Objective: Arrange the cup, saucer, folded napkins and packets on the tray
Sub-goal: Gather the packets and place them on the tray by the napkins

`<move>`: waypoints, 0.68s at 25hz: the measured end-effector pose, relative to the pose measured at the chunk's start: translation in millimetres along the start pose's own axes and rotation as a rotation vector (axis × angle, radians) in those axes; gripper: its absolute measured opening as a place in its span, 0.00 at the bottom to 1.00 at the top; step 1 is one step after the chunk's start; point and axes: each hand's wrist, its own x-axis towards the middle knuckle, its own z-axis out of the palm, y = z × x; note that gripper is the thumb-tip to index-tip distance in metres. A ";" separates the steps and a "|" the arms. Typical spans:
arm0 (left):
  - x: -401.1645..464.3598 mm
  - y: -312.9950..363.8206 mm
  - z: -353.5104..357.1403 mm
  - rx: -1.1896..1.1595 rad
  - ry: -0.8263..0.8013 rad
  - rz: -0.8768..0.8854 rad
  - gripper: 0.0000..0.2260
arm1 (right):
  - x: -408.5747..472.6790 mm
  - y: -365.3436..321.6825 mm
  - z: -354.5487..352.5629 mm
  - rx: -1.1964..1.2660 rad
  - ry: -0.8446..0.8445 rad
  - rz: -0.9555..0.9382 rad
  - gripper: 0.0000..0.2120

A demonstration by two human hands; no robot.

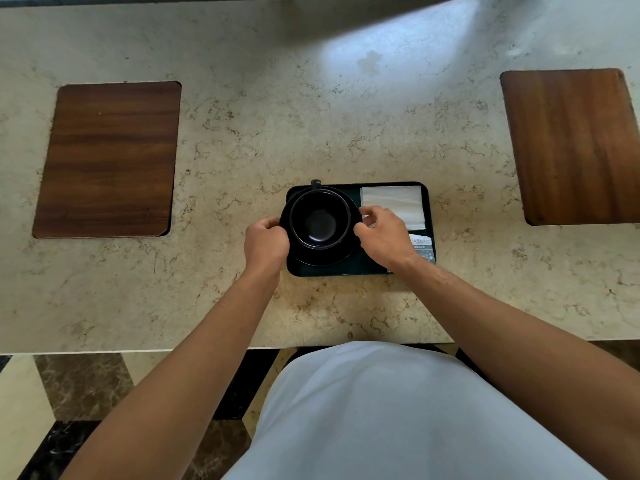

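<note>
A small black tray lies on the marble counter in front of me. On its left half a black saucer carries an empty black cup whose handle points away from me. My left hand grips the saucer's left rim. At the saucer's right rim my right hand pinches the edge with thumb and fingers. Folded white napkins fill the tray's far right corner. Printed packets lie at the near right, partly hidden under my right wrist.
The counter holds two inlaid wooden panels, one at the left and one at the right. The counter's near edge runs just in front of my body, with dark and pale floor tiles below.
</note>
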 end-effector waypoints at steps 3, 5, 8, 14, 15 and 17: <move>0.2 0.9 0.4 -0.002 0.000 -0.005 0.17 | -1.9 0.1 0.3 0.003 -0.004 -0.004 0.21; 0.5 0.4 0.5 -0.005 0.013 0.002 0.16 | -3.1 0.7 1.0 -0.001 0.002 -0.010 0.22; 0.5 -0.7 0.7 0.000 0.019 0.010 0.15 | -3.1 2.1 2.1 -0.014 0.013 -0.020 0.22; -0.1 7.8 -5.9 0.115 0.048 0.124 0.20 | -2.5 9.4 -3.1 -0.021 0.047 -0.033 0.21; 1.3 12.2 -7.0 0.143 0.049 0.167 0.19 | -2.6 11.5 -5.9 -0.022 0.062 -0.031 0.20; 4.1 23.7 -5.9 0.187 0.029 0.241 0.17 | -1.7 15.0 -12.0 -0.022 0.093 -0.029 0.20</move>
